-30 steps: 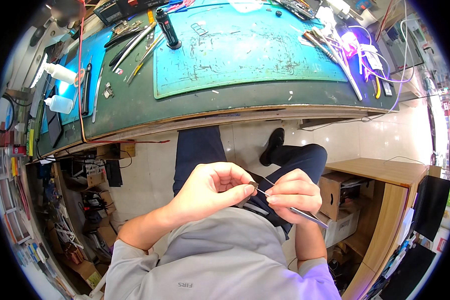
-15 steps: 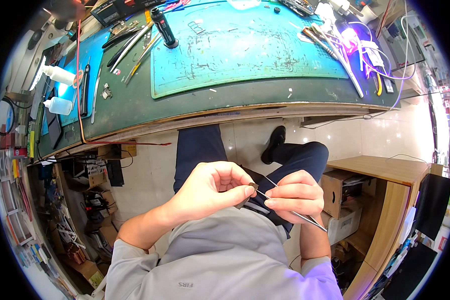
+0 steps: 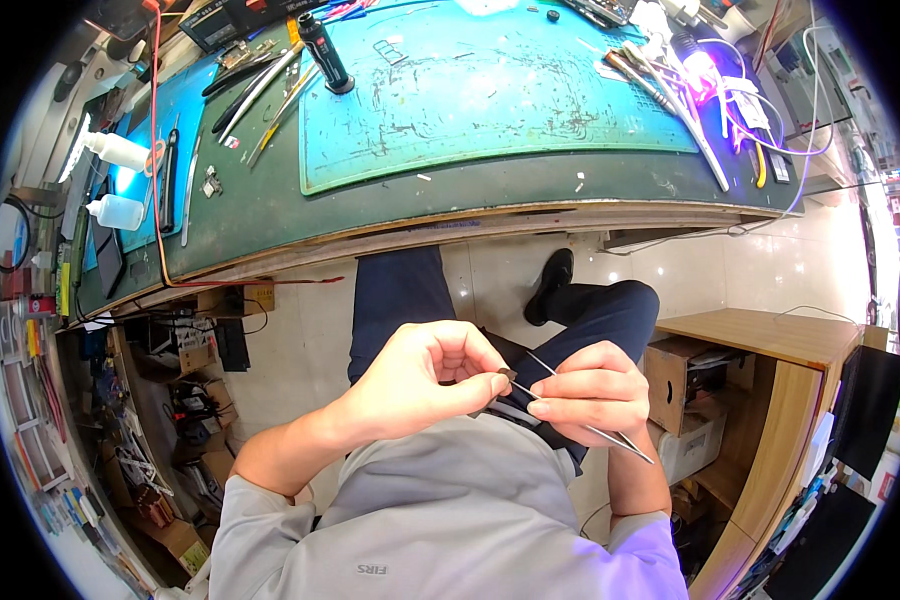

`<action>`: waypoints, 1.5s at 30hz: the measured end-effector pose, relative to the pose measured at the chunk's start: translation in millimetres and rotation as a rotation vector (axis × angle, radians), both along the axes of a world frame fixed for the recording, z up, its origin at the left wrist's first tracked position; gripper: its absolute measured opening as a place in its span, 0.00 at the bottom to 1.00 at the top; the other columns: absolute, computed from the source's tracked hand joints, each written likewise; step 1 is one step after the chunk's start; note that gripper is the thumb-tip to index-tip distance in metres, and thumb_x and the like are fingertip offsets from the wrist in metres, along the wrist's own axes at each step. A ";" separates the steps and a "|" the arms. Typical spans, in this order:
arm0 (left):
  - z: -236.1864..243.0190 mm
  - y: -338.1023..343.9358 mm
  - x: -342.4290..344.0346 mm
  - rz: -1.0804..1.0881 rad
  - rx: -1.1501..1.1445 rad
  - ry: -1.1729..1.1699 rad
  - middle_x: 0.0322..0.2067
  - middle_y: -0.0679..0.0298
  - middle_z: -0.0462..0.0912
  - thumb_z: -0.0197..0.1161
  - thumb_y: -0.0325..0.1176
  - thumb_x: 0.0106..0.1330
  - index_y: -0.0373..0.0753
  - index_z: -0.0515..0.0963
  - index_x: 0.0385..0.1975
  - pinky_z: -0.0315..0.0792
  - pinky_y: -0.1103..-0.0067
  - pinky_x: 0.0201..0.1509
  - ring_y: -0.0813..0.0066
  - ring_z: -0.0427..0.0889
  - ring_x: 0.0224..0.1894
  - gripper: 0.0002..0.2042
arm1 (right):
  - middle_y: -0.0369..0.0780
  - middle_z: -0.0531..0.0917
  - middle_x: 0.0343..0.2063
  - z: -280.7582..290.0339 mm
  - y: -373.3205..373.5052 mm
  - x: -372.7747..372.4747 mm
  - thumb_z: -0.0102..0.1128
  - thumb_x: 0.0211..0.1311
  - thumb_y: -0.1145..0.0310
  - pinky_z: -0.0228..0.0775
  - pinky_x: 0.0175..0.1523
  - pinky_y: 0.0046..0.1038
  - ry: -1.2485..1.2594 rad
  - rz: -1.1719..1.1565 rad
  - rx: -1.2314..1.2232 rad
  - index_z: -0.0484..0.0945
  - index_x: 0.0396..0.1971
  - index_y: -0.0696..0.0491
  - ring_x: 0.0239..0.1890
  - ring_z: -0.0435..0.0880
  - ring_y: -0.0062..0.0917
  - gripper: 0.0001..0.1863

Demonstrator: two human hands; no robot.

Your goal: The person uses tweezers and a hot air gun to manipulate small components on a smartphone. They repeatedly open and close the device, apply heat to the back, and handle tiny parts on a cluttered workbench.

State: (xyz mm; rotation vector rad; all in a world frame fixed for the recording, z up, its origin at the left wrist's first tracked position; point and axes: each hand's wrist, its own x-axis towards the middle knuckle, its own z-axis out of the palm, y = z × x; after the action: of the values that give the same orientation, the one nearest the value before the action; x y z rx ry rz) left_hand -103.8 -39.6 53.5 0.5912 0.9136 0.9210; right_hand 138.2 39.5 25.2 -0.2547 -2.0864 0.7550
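Note:
Above my lap, my left hand pinches a small dark flat piece between thumb and forefinger. What exactly the piece is cannot be made out. My right hand is closed around thin metal tweezers, whose rear end sticks out below the fingers to the right. One tip of the tweezers touches or lies very near the dark piece; the other tip stands apart, pointing up and left. Both hands are close together, in front of the grey shirt and nearer to me than the bench edge.
A workbench with a blue mat lies ahead. On it stand a black cylindrical tool, hand tools, and white bottles at left. A red cable hangs past the bench edge. A wooden cabinet is at my right.
The hands keep nearly the same pose and grip. The view has shifted very slightly; the dark piece and tweezers stay together.

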 end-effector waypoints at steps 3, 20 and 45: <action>-0.9 0.2 -0.4 -0.001 0.001 0.003 0.40 0.62 0.88 0.69 0.21 0.71 0.33 0.82 0.39 0.79 0.83 0.42 0.82 0.85 0.40 0.02 | 0.32 0.91 0.37 -1.0 -0.3 0.0 0.82 0.44 0.76 0.74 0.33 0.23 -0.002 0.001 -0.003 0.93 0.38 0.47 0.33 0.81 0.23 0.17; -7.9 0.6 5.5 0.108 -0.006 0.006 0.45 0.58 0.89 0.68 0.26 0.75 0.32 0.81 0.47 0.82 0.77 0.47 0.77 0.87 0.44 0.07 | 0.51 0.84 0.44 -25.4 -16.7 7.8 0.71 0.69 0.71 0.83 0.40 0.27 0.341 0.025 -0.650 0.86 0.44 0.63 0.34 0.89 0.28 0.11; 4.6 -0.1 8.2 0.044 -0.050 -0.255 0.52 0.47 0.88 0.62 0.28 0.79 0.38 0.77 0.52 0.84 0.70 0.54 0.61 0.89 0.53 0.07 | 0.45 0.89 0.40 -21.2 -27.6 5.8 0.79 0.61 0.62 0.89 0.42 0.26 0.284 -0.085 -0.442 0.89 0.40 0.58 0.38 0.92 0.30 0.15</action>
State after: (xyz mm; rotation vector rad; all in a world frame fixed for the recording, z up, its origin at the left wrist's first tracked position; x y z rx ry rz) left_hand -95.7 -39.8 58.1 0.4009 0.7203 0.9855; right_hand 144.0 11.9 4.0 -0.4475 -1.6169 1.1273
